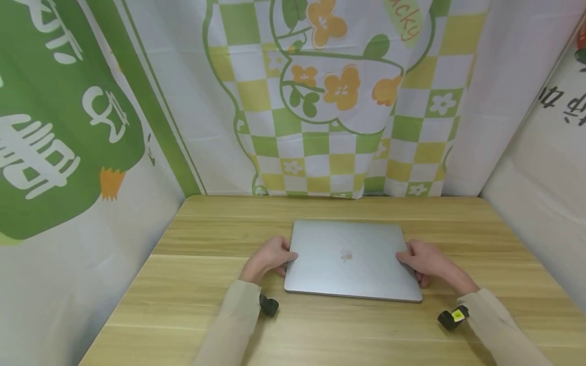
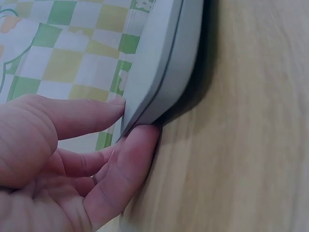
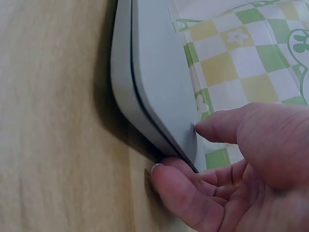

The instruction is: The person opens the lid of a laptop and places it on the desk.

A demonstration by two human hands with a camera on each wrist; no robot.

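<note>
A closed silver laptop [image 1: 339, 274] with a logo on its lid lies flat over the wooden table, its long edge toward me. My left hand [image 1: 273, 255] grips its left side, the thumb on the lid and the fingers curled at the lower edge. On the opposite side my right hand [image 1: 423, 260] holds it the same way. Both wrist views show the laptop's rounded edge [image 2: 178, 72] between thumb and fingers, with a dark shadow under it. In the right wrist view the fingertips [image 3: 169, 186] are tucked beneath the laptop's base.
The wooden table [image 1: 201, 295] spreads around the laptop on every side. Behind its back edge hangs a checked curtain [image 1: 316, 157] with flowers. A green and white printed cloth [image 1: 55, 152] stands on the left, a pale one [image 1: 545, 168] on the right.
</note>
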